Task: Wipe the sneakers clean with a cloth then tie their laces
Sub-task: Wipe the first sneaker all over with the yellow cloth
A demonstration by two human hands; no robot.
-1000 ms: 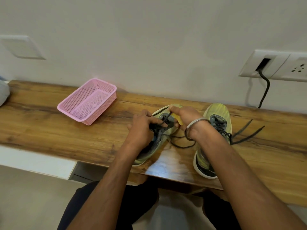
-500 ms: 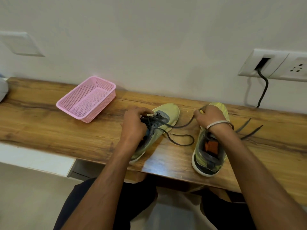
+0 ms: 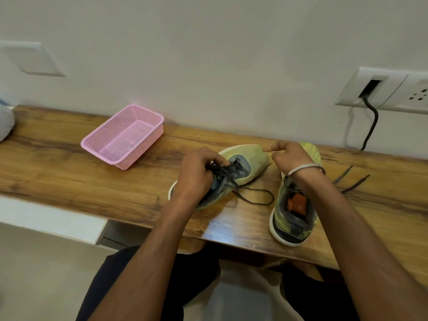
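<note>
the main risk, as i judge it, is the half-made knot on the left sneaker [image 3: 234, 172] going slack: the left hand [image 3: 196, 174] sits curled on top of the tongue, fingers bunched into the dark laces [image 3: 222, 172], and if that grip loosens while the other end is drawn out, the crossing under the fingers could undo. the right hand [image 3: 289, 156] is curled just beyond that shoe's toe, thumb and forefinger pressed together as if pinching a lace end, but the lace itself is too thin to make out at the fingertips, so i cannot tell for sure that it holds anything. a loop of lace [image 3: 257, 195] lies loose on the wooden shelf [image 3: 69, 177] between the two shoes, on the near side of the right hand; a hard tug could snag it or drag the light shoe sideways, since only the left hand pins it. the right sneaker [image 3: 294, 212] stands directly beneath the right wrist, heel toward the person, and its untied lace ends [image 3: 349, 179] trail out on the far side of that wrist, where a sweeping forearm could catch them. a pink basket [image 3: 125, 137] sits well apart, beyond the left hand. no cloth is in view.
</note>
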